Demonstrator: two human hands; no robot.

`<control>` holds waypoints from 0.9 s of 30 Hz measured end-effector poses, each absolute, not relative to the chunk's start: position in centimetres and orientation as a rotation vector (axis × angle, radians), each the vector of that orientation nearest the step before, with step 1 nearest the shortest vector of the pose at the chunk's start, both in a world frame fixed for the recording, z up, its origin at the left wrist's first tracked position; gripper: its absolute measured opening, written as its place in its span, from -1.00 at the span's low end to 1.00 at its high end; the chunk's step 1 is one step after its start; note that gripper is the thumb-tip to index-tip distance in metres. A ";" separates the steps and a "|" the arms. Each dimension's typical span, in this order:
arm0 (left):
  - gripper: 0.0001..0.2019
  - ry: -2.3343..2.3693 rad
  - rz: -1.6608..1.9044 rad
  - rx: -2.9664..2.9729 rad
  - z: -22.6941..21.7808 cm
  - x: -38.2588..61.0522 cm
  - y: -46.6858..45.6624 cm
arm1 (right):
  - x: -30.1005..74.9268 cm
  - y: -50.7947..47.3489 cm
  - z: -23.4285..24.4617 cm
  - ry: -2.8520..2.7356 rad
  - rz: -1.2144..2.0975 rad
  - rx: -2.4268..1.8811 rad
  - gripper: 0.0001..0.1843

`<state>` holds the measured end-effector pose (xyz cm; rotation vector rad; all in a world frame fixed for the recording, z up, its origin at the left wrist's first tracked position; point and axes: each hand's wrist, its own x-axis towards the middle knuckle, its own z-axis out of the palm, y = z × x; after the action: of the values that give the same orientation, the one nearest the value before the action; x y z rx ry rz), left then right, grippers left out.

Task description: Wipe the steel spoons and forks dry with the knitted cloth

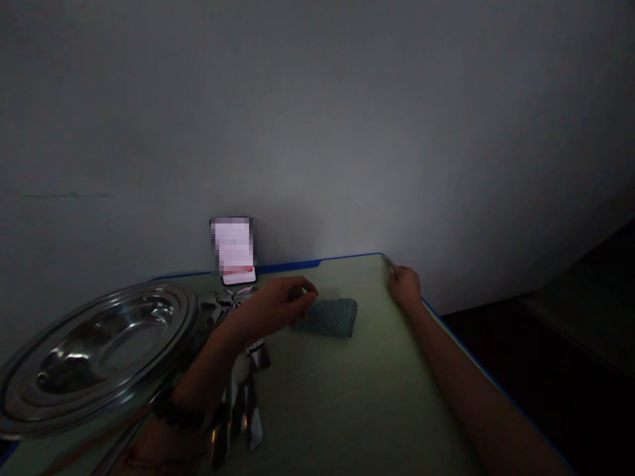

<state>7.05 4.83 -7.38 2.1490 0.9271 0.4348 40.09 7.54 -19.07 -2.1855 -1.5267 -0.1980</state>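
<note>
My left hand hovers at the left end of a folded grey-green cloth. Its fingers are loosely curled with a gap to the thumb, and nothing shows between them. At the far right corner of the table, my right hand is closed on a slim metal utensil; only its thin end sticks out, so its exact kind cannot be told. Under and beside my left forearm lies a pile of metal cutlery, spoons among it, partly hidden by the arm.
Large shiny metal dishes, apparently stacked, stand at the left. A phone with a lit screen leans against the grey wall behind. The pale green table has a blue edge; a dark gap lies beyond its right side.
</note>
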 end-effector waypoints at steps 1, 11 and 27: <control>-0.75 0.932 0.424 2.148 -7.4 7.1 4.9 | 40.1 7.5 -19.0 -1.533 -0.180 -2.170 -0.68; -0.73 0.933 0.409 2.175 -7.6 7.3 5.0 | 40.3 7.3 -19.1 -1.427 -0.078 -2.139 -0.70; -0.73 0.930 0.344 2.197 -7.4 7.2 4.7 | 40.2 7.2 -19.2 -1.507 -0.125 -2.034 -0.68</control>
<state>7.15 4.73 -7.41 2.1968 0.9303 0.3435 40.21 7.24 -19.17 -2.0343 -1.5067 -0.1254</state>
